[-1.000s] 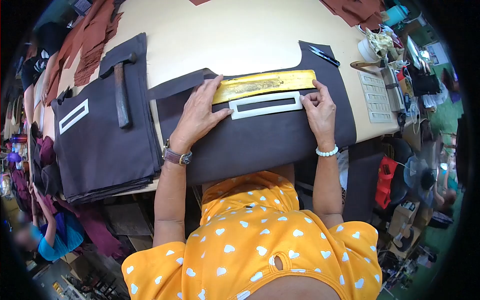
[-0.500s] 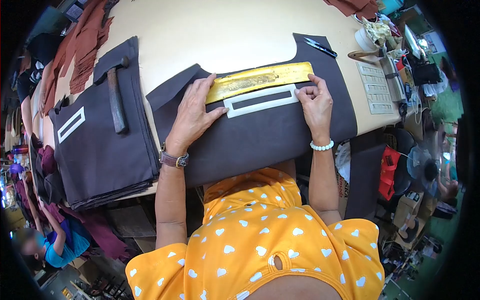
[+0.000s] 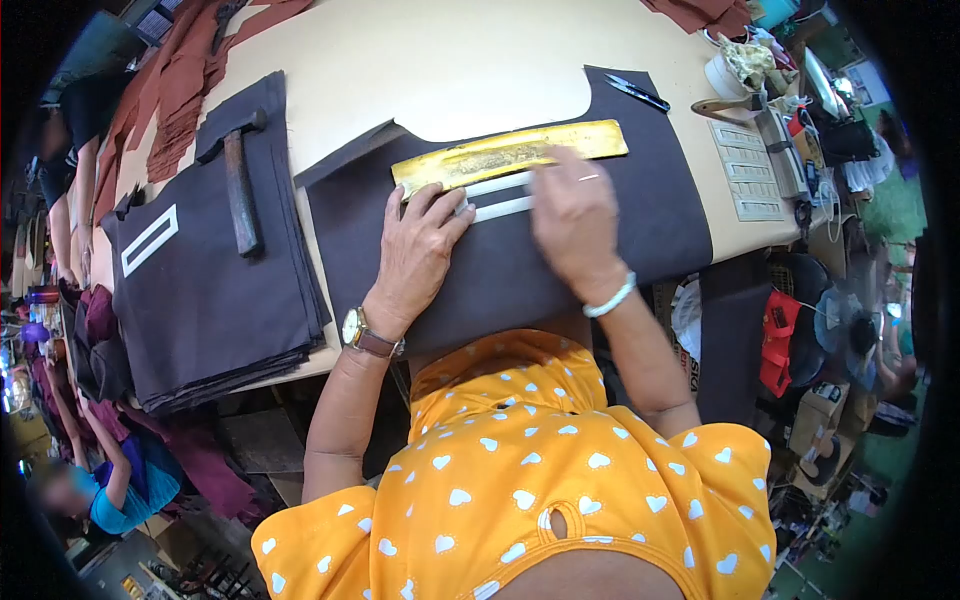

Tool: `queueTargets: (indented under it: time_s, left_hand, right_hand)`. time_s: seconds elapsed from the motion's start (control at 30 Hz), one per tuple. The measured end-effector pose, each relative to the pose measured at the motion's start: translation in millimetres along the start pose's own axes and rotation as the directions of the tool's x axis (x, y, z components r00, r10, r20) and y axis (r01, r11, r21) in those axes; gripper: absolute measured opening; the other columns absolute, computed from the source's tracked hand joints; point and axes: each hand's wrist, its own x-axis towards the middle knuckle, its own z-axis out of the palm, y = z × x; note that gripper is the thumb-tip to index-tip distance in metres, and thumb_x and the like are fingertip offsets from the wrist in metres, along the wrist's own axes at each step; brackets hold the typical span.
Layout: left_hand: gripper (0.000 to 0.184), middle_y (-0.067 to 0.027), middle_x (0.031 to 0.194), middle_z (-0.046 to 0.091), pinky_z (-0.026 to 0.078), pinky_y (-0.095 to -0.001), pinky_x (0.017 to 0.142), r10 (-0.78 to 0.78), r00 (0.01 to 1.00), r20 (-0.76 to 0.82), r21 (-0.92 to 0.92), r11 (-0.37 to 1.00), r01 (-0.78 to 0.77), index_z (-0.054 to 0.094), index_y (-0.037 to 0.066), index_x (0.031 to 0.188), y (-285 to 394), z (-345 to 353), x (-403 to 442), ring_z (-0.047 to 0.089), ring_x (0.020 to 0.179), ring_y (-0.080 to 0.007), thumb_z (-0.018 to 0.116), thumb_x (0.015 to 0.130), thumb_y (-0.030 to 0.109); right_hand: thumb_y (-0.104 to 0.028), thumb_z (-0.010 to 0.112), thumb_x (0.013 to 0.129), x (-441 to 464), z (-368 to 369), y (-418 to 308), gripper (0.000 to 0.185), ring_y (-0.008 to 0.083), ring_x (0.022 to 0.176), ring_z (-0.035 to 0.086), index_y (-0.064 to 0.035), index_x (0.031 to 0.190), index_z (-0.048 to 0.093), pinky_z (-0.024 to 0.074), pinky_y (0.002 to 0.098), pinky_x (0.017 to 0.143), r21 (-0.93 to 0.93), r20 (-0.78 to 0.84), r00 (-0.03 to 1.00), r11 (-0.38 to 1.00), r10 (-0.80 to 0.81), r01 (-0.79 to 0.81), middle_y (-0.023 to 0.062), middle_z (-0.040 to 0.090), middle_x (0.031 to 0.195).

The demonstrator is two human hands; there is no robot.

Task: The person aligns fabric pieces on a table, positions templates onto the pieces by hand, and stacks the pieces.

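A white rectangular frame [image 3: 502,210] with a long slot lies on dark fabric [image 3: 450,290]. Just above it on the same fabric rests a worn yellow strip [image 3: 510,152], its middle stained brown. My left hand [image 3: 422,250] has bent fingers closed on the frame's left end, with fingertips beside the strip's lower left edge. My right hand [image 3: 578,215] is over the frame's right part and hides it. Motion smears its fingers, so I cannot tell whether they grip anything.
Left, a hammer [image 3: 240,190] and a second white frame [image 3: 149,240] lie on stacked dark fabric [image 3: 210,320]. Thread snips [image 3: 637,92] lie at the upper right, near a wooden-handled brush [image 3: 725,104] and a white tub [image 3: 728,76]. Other people are at the left.
My right hand has moved left from the right ends of the strip and frame to over the frame. My left hand has shifted slightly right and down, its fingers now bent more.
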Motion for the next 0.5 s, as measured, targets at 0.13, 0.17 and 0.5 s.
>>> queueTargets:
  time_s: [0.13, 0.17, 0.5]
  left_hand:
    - [0.036, -0.0039, 0.125, 0.054, 0.026, -0.0555, 0.102, -0.035, 0.999, 0.033, -0.014, 0.999, 0.035, 0.063, 0.013, 0.109, -2, 1, -7, 0.040, 0.125, -0.0280, 0.054, 0.077, 0.001]
    - [0.038, -0.0039, 0.126, 0.053, 0.025, -0.0565, 0.103, -0.036, 0.998, 0.047, -0.007, 0.999, 0.036, 0.063, 0.013, 0.110, -2, -1, -6, 0.038, 0.126, -0.0284, 0.053, 0.077, 0.000]
    - [0.044, -0.0048, 0.128, 0.051, 0.019, -0.0600, 0.104, -0.040, 0.996, 0.085, 0.071, 0.997, 0.034, 0.061, 0.014, 0.116, 4, -7, -7, 0.033, 0.130, -0.0295, 0.050, 0.076, -0.002]
  right_hand:
    - [-0.010, 0.047, 0.085, -21, 26, -56, 0.034, 0.0309, 0.109, 0.054, 0.0053, 0.116, 0.050, 0.0389, 0.0458, 0.096, 0.264, 0.191, 0.982, 0.964, -0.005, -0.046, 0.0199, 0.058, 0.112]
    - [-0.008, 0.045, 0.086, -23, 26, -54, 0.036, 0.0288, 0.112, 0.053, 0.0061, 0.119, 0.048, 0.0370, 0.0462, 0.099, 0.234, 0.218, 0.976, 0.969, 0.023, -0.075, 0.0204, 0.058, 0.115]
    - [-0.003, 0.040, 0.087, -22, -1, 19, 0.034, 0.0255, 0.102, 0.061, 0.0055, 0.119, 0.048, 0.0393, 0.0449, 0.098, -0.071, 0.250, 0.954, 0.986, 0.167, -0.154, 0.0148, 0.063, 0.110]
